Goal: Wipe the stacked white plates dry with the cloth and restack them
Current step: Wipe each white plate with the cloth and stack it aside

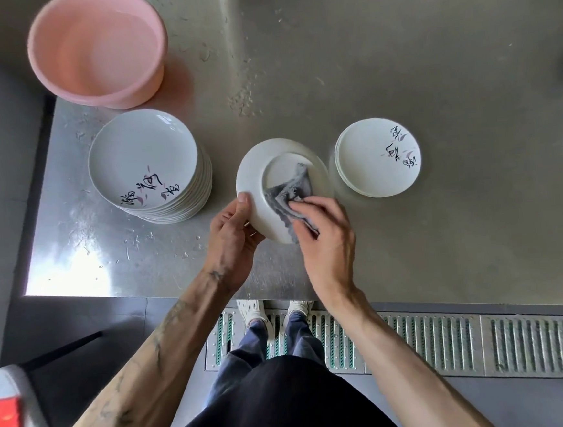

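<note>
Gripping plate point(254, 181) rim: left hand point(232, 230) | right hand point(322, 230) fingers curled, pressing cloth point(288, 189) onto plate's underside | between both stacks

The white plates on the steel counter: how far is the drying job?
Done, it seems: the short stack of white printed plates on the right. In hand: the left hand grips one white plate underside up, while the right hand presses the grey cloth on it. Left: probably the tall stack of white plates on the left.
</note>
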